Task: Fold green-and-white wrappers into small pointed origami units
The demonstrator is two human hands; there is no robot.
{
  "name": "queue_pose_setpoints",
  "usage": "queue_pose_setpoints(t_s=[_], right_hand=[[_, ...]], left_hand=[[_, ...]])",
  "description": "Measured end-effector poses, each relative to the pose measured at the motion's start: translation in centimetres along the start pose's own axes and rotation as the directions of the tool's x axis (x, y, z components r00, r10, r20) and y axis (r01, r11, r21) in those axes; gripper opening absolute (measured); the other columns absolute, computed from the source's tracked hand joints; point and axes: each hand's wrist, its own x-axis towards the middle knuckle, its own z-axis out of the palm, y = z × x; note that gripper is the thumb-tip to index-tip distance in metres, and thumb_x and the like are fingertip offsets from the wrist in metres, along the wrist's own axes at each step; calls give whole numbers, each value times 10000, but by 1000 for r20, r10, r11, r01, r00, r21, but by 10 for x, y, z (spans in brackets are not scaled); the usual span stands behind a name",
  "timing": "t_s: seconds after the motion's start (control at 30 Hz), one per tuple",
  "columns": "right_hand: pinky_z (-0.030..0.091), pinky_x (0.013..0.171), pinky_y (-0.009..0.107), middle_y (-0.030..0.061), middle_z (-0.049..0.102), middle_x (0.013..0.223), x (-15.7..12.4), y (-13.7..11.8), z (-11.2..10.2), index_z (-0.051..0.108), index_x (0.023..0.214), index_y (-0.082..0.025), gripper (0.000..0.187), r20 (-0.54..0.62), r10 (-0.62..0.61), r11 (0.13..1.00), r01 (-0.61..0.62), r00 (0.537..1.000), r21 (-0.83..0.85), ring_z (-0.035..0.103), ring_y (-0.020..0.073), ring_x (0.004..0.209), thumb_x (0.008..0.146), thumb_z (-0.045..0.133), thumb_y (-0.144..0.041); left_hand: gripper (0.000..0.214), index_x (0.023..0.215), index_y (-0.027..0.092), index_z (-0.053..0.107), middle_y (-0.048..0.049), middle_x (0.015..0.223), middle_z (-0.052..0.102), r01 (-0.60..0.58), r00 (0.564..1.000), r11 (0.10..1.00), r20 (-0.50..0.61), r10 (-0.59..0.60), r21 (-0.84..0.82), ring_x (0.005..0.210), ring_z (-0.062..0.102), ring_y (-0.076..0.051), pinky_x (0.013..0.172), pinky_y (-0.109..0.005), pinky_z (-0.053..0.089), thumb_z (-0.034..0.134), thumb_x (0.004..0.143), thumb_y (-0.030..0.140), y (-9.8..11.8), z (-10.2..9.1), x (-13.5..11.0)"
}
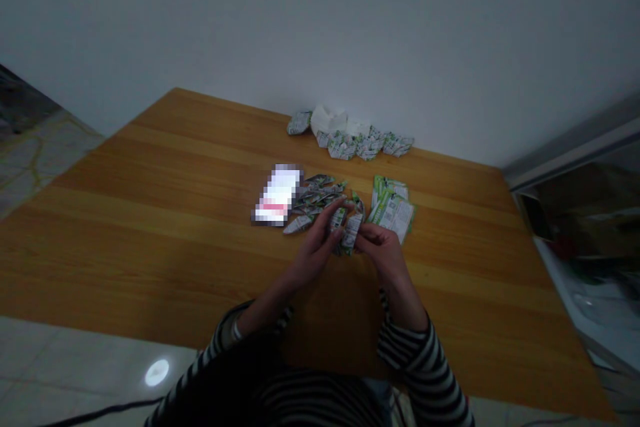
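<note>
My left hand and my right hand meet over the middle of a wooden table. Between them, both hands pinch a folded green-and-white printed paper packet. Just beyond my left hand lies a heap of similar folded packets. To the right of the hands is a flat stack of green-and-white sheets. A pixelated, blurred white rectangular object lies left of the heap. Its kind cannot be made out.
Along the far table edge lies a row of folded packets with white crumpled paper. A white wall stands behind the table. Tiled floor shows beyond the near edge, and shelving stands at the right.
</note>
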Motion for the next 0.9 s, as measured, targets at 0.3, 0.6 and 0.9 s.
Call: queue_pose_setpoints(t_s=[0.3, 0.6, 0.9], right_hand=[[448, 554, 221, 11, 721, 716, -3, 2, 1, 737, 851, -184, 229, -1, 47, 997, -46, 999, 67, 601, 126, 591, 680, 767, -334], [451, 528, 216, 15, 729, 715, -2, 5, 1, 737, 869, -188, 252, -2, 67, 996, -67, 998, 52, 622, 130, 577, 672, 767, -342], [504, 565, 237, 10, 730, 701, -3, -1, 3, 711, 767, -171, 151, 68, 17, 1000, -17, 998, -9, 651, 143, 587, 637, 746, -238]], left_hand=[[500, 1427, 264, 376, -72, 1442, 464, 26, 1000, 1000, -17, -26, -6, 1364, 375, -236, 1162, -409, 241, 488, 941, 278, 0, -1, -1], [509, 1428, 276, 373, -69, 1455, 448, 23, 1000, 999, -10, -23, -23, 1351, 399, -255, 1155, -424, 262, 500, 935, 304, -4, -1, 1], [467, 1395, 258, 425, -69, 1410, 487, -13, 992, 998, 126, 5, 62, 1337, 400, -241, 1157, -402, 253, 495, 933, 255, 0, -2, 0]])
